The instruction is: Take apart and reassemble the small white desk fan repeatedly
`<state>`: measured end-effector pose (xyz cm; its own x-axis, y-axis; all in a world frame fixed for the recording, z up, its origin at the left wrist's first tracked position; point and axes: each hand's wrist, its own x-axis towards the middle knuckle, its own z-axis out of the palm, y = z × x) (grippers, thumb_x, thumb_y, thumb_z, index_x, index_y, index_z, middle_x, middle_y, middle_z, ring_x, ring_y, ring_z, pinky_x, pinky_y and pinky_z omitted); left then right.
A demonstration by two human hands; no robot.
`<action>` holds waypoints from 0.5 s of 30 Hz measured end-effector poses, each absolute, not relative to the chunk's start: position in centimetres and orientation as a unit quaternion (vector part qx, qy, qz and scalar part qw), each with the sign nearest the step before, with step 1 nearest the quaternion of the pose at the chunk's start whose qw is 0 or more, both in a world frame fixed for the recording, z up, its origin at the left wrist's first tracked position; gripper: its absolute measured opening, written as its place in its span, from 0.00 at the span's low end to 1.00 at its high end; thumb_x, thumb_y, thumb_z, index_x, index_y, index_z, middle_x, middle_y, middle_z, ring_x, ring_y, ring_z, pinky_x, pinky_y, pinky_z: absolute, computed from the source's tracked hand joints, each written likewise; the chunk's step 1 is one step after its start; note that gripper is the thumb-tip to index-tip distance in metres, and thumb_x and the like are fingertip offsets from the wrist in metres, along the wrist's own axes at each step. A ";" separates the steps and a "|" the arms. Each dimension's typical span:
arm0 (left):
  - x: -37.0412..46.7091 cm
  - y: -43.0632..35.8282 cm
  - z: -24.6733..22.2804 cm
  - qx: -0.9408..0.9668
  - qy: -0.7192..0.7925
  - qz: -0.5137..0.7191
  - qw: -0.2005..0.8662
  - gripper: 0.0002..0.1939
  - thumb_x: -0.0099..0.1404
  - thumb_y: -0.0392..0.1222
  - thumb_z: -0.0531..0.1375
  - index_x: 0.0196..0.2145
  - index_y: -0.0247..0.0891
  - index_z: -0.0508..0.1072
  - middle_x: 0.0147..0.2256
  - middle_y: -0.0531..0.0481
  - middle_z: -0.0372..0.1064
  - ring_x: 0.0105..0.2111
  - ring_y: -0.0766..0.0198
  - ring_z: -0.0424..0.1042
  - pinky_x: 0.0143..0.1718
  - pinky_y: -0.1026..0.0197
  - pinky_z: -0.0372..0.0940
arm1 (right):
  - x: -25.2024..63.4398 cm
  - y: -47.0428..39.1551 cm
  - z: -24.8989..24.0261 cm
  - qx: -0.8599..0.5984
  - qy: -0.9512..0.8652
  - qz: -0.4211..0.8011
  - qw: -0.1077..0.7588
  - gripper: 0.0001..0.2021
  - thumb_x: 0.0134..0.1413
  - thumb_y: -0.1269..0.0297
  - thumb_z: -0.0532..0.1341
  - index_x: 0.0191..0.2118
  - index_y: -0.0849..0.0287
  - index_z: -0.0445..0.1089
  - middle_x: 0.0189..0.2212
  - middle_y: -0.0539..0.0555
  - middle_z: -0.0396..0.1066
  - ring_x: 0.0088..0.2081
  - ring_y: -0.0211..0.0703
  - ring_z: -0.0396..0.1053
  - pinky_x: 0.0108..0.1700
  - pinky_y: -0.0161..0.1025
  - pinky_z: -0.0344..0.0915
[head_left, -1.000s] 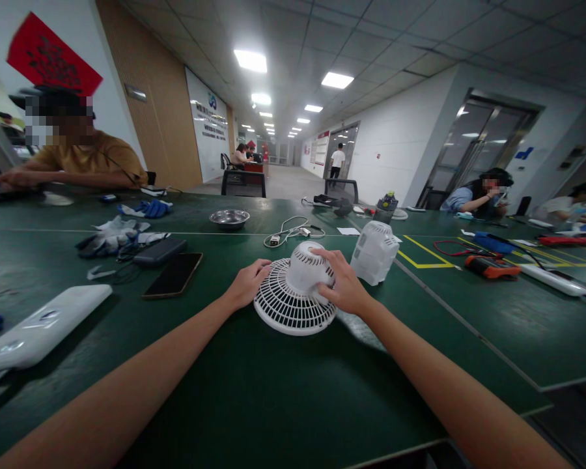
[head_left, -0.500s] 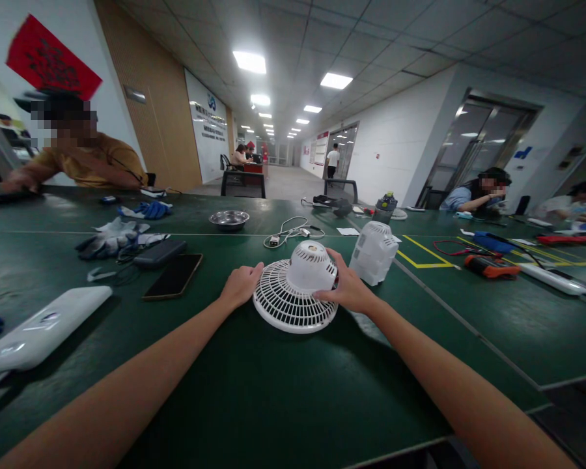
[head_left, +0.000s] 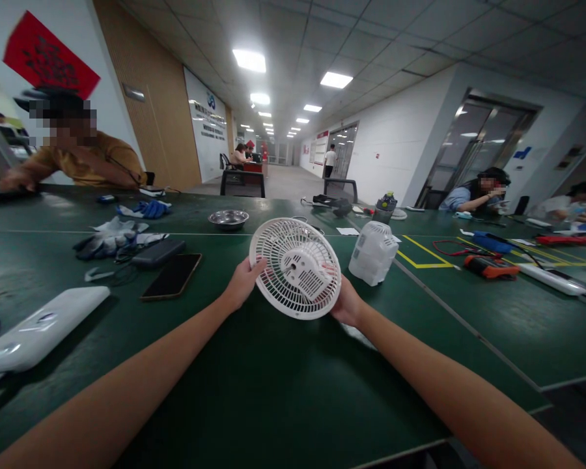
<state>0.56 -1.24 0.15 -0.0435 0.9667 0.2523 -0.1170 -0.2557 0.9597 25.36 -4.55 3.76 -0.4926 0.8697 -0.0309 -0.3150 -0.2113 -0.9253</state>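
Note:
A round white fan grille (head_left: 273,286) is tilted up between my hands, its hollow inner side facing me. Slots and a small hole mark the plate at its centre. My left hand (head_left: 244,281) grips the left rim, thumb over the edge. Behind the right side is my right hand (head_left: 348,301), holding the grille from there; some of its fingers show through the slots and the rest are hidden. Just right of the grille, a translucent white plastic housing (head_left: 374,254) stands on the green table (head_left: 254,397).
To the left lie a phone (head_left: 172,276), a dark power bank (head_left: 159,254), gloves (head_left: 112,236) and a long white device (head_left: 43,329). A metal bowl (head_left: 228,219) and a bottle (head_left: 385,207) stand farther back. An orange multimeter (head_left: 491,266) lies right. People sit across the table.
The fan grille has been lifted and turned over, from domed side up to hollow side facing me. My right hand has shifted from the dome to behind the right rim.

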 end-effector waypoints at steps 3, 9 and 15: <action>0.9 -1.5 0.2 0.479 0.413 0.591 0.501 0.18 0.60 0.50 0.63 0.42 0.32 0.73 0.33 0.45 0.75 0.31 0.59 0.75 0.36 0.53 0.71 | 25.4 -4.7 3.5 -0.321 -0.510 0.705 0.374 0.25 0.58 0.42 0.48 0.47 0.55 0.68 0.43 0.54 0.75 0.47 0.49 0.71 0.48 0.50 0.67; 0.7 -1.5 0.5 0.443 0.474 0.587 0.483 0.13 0.56 0.44 0.67 0.36 0.32 0.76 0.31 0.44 0.76 0.28 0.60 0.76 0.31 0.55 0.73 | 25.5 -4.3 3.5 -0.337 -0.552 0.689 0.328 0.24 0.59 0.43 0.47 0.46 0.57 0.67 0.42 0.55 0.74 0.45 0.47 0.72 0.49 0.48 0.67; 0.7 -1.3 0.2 0.473 0.489 0.588 0.438 0.17 0.51 0.47 0.69 0.32 0.31 0.76 0.26 0.46 0.75 0.23 0.61 0.73 0.26 0.57 0.71 | 25.2 -4.2 3.0 -0.326 -0.575 0.668 0.341 0.21 0.61 0.48 0.48 0.48 0.57 0.65 0.40 0.56 0.74 0.42 0.48 0.73 0.46 0.50 0.68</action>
<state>0.67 -1.26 0.16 -0.1692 0.9774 0.1268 -0.0521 -0.1374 0.9891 25.21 -4.22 3.01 -0.5541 0.8313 -0.0434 -0.0808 -0.1056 -0.9911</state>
